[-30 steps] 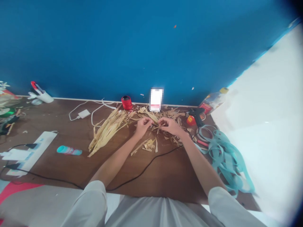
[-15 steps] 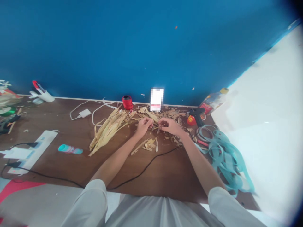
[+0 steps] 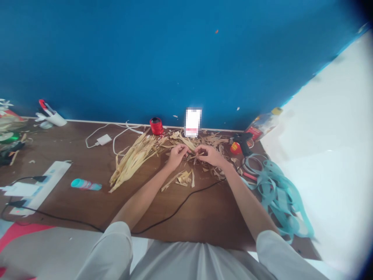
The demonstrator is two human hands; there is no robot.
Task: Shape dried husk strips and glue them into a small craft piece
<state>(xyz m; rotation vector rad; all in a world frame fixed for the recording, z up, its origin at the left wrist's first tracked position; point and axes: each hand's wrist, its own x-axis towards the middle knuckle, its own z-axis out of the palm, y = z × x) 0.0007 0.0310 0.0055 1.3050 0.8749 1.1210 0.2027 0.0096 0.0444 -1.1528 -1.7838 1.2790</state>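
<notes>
Between my two hands is a piece of dry corn husk (image 3: 191, 156), pinched at both ends close above the table. My left hand (image 3: 178, 155) has its thumb and fingers closed on the left end. Opposite it, my right hand (image 3: 210, 156) pinches the right end with fingertips together. Torn husk scraps (image 3: 214, 139) lie behind and under the hands. A smaller heap of husk pieces (image 3: 184, 179) rests nearer to me. Left of my hands, a bundle of long, pale yellow husks (image 3: 135, 157) lies slantwise.
A bright blurred screen (image 3: 193, 122) leans on the blue wall beside a red spool (image 3: 156, 126). On the right are a black glue gun (image 3: 244, 143) and tangled teal ribbon (image 3: 276, 186). A black cord (image 3: 180, 206) crosses the table from a power strip (image 3: 52, 186).
Both hands keep almost the same place and grip. The husk strip between the fingers has shifted slightly, with more of it showing by my right fingertips.
</notes>
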